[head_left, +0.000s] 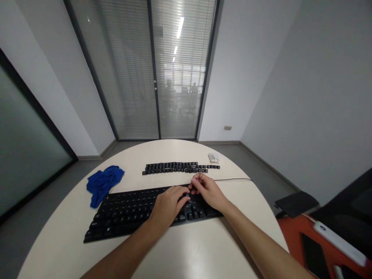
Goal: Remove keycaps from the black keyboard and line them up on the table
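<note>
A black keyboard (128, 211) lies at a slant on the round table, with some dark areas where keycaps look to be off. My left hand (168, 203) rests over its right half, thumb and forefinger curled together around something small and dark that I cannot make out. Close beside it, my right hand (207, 190) is above the keyboard's upper right part, its thumb and fingertips pinched together; whatever is between them is hidden. Beyond the hands, loose black keycaps (171, 167) lie in rows on the table.
A crumpled blue cloth (104, 182) is at the table's left. Near the far right edge sits a small clear plastic bag (214, 158). The keyboard cable (234, 179) runs off the right side. An orange chair seat (296, 240) holds a phone (315, 255) and a white power strip (340, 242).
</note>
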The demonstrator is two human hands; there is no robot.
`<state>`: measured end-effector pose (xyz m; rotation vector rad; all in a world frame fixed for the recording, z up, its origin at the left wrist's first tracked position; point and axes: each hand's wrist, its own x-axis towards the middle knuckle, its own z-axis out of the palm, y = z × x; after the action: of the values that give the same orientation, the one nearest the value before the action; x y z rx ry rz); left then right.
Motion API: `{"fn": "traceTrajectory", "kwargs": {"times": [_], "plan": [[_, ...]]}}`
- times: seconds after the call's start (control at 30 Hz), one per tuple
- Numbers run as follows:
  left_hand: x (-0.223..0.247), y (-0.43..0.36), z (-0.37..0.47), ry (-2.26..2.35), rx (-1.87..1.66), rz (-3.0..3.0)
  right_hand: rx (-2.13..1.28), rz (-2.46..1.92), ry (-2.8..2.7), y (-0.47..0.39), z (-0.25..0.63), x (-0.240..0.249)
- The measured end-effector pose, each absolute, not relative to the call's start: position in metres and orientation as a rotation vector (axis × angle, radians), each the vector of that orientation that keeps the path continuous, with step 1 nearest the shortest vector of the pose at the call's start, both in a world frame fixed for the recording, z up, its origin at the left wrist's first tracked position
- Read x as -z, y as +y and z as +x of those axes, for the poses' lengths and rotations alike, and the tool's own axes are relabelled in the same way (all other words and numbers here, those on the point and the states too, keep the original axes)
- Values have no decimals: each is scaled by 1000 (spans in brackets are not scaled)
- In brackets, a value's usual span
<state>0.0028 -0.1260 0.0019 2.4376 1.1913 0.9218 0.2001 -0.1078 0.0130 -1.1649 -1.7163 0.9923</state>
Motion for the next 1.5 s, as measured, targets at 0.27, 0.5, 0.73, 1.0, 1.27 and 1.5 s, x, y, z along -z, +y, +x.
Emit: {"fn": "traceTrajectory", "kwargs": {"times": [0.27,0.5,0.73,1.0,1.27,1.5], "plan": [[10,-113,1,1258,-1061,1926,-533,-1082,-1988,-118,209,-33],[12,-110,0,1126,-1085,1751,-462,-1103,-2199,-118,204,-35],[15,-111,0,1091,-1059,1770,-416,-1177,-2245,-116,205,-30],[11,-112,1,1079,-1037,1830,-383,-1279,-2265,-117,205,-31],[0,-124,5,1254,-933,2211,-189,-1574,-2104,-101,242,-34],[-3,-129,6,1280,-811,2328,-26,-1879,-1834,-73,297,-19]]}}
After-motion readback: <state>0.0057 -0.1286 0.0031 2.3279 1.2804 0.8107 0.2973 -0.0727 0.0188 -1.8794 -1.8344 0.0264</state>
